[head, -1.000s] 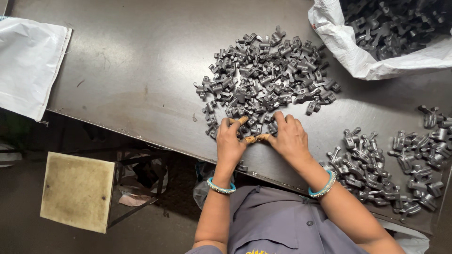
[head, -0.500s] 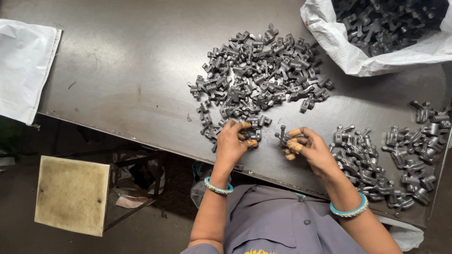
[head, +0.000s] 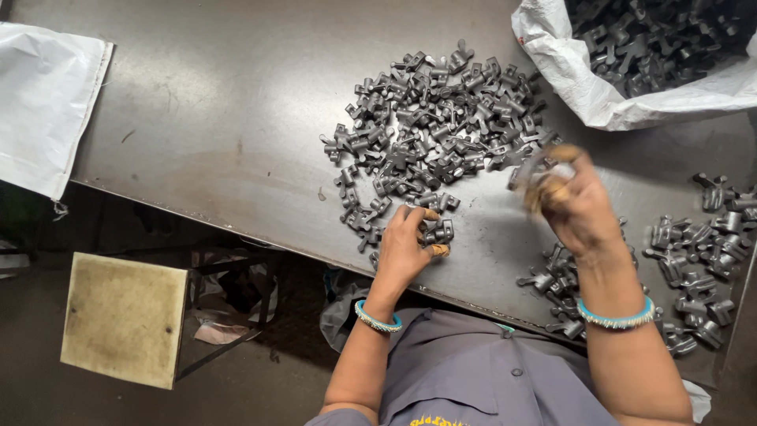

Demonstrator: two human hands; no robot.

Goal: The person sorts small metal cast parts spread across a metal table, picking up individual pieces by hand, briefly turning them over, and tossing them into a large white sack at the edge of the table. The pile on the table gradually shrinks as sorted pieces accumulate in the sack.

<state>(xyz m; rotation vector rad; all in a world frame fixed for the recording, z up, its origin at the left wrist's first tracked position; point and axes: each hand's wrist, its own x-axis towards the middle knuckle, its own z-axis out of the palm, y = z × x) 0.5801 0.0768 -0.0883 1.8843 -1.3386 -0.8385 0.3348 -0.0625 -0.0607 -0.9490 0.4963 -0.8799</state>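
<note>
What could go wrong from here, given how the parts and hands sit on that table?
1. The left hand picks among small dark metal parts close to the table's near edge; a nudge could push strays off onto the floor.
2. The right hand is motion-blurred and seems to carry a part above the table; a loose hold might drop it.
3. The smaller pile on the right spreads toward the table's edge, so pieces there may slide off.

dark metal table (head: 197, 118), wooden stool (head: 126, 319), dim floor (head: 47, 394)

Workshop: steel bench (head: 236, 142) w/ heaps of forged parts (head: 441, 118).
</note>
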